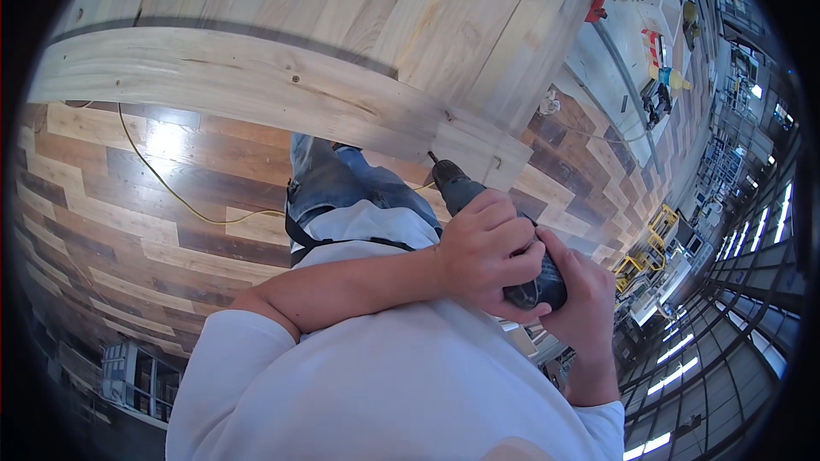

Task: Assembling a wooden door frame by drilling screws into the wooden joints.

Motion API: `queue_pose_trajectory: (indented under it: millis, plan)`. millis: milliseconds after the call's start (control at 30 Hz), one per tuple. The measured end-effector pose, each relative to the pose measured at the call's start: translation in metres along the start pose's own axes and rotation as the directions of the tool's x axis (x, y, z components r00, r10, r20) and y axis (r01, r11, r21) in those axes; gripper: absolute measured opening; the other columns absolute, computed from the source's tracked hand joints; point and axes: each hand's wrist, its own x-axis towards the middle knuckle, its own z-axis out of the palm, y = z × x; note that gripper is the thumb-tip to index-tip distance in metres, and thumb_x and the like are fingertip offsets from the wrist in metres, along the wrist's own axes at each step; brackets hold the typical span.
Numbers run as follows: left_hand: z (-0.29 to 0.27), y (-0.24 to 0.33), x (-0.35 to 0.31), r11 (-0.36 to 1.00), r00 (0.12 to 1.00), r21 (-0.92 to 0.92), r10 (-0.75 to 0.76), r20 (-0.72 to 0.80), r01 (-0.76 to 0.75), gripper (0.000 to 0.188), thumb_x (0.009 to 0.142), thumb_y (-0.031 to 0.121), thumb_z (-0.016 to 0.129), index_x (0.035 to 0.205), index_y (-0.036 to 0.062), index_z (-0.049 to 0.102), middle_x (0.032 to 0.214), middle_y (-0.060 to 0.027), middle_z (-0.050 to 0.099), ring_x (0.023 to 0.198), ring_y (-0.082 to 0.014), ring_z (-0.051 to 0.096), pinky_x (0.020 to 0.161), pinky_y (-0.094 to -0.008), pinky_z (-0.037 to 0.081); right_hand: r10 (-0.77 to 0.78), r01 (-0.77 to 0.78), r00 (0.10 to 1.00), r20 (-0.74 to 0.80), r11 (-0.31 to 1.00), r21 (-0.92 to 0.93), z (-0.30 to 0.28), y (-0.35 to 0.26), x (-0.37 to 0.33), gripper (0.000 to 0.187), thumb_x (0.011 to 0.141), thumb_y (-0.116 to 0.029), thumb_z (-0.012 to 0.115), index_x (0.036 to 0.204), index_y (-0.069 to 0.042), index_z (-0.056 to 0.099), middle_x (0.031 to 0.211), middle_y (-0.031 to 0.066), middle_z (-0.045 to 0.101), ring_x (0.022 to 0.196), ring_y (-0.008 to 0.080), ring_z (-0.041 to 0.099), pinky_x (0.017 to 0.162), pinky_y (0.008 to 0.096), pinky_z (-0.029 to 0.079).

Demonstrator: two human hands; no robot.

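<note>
Fingers (pixel 523 266) curled, dark drill (pixel 461 192) within, bit (pixel 432 156) beyond them

And here it is, the broad wooden top (pixel 359 0), planks side by side, with a pale board (pixel 213 68) right along its near edge! Down below, the floor (pixel 231 248), mixed browns (bright glare at left), a yellow cord (pixel 225 222) looping across it.
</note>
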Motion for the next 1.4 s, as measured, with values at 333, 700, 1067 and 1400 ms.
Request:
queue_pose_trajectory:
  millis: [333, 700, 1067, 1400]
  plan:
    - [0.000, 0.000, 0.004, 1.000, 1.000, 0.007, -0.015, -0.001, 0.015, 0.046, 0.063, 0.045, 0.076, 0.081, 0.0058, 0.060, 0.067, -0.0042, 0.041, 0.059, -0.0225, 0.044, 0.055, -0.0357, 0.035, -0.015, 0.015, 1.000, -0.005, 1.000, 0.018, 0.000, 0.001, 0.000, 0.071, 0.058, -0.003, 0.069, 0.127, -0.014, 0.057, 0.081, 0.0112, 0.065, 0.071, 0.0313, 0.065, 0.061, 0.0378, 0.051]
    - [0.004, 0.002, 0.000, 0.998, 0.999, 0.065, 0.001, 0.046, -0.004, 0.047, 0.065, 0.051, 0.073, 0.076, 0.0087, 0.054, 0.071, -0.0053, 0.048, 0.064, -0.0251, 0.050, 0.064, -0.0369, 0.040, -0.010, 0.012, 0.998, -0.062, 1.000, 0.027, 0.006, 0.007, -0.006, 0.070, 0.059, -0.003, 0.069, 0.126, -0.013, 0.057, 0.089, 0.0129, 0.067, 0.078, 0.0324, 0.067, 0.066, 0.0372, 0.053]
    - [-0.019, 0.002, -0.003, 0.994, 0.978, -0.064, -0.070, 0.197, 0.084, 0.047, 0.069, 0.043, 0.073, 0.091, 0.0053, 0.057, 0.083, -0.0113, 0.049, 0.077, -0.0299, 0.049, 0.073, -0.0408, 0.038, 0.074, -0.073, 0.997, -0.009, 0.993, 0.088, -0.001, 0.006, -0.020, 0.073, 0.055, 0.000, 0.073, 0.125, -0.012, 0.058, 0.096, 0.0152, 0.068, 0.086, 0.0356, 0.066, 0.072, 0.0377, 0.053]
    - [-0.094, -0.033, -0.081, 0.327, 0.417, -0.275, -0.815, 0.402, 0.904, 0.028, 0.096, 0.007, 0.034, 0.114, 0.0007, 0.053, 0.084, -0.0003, 0.045, 0.070, -0.0067, 0.042, 0.064, -0.0197, 0.037, 0.548, -0.175, 0.813, -0.197, 0.553, 0.815, 0.080, 0.050, -0.130, 0.067, 0.059, 0.007, 0.066, 0.125, 0.004, 0.056, 0.104, 0.0105, 0.067, 0.097, 0.0157, 0.062, 0.090, 0.0295, 0.046]
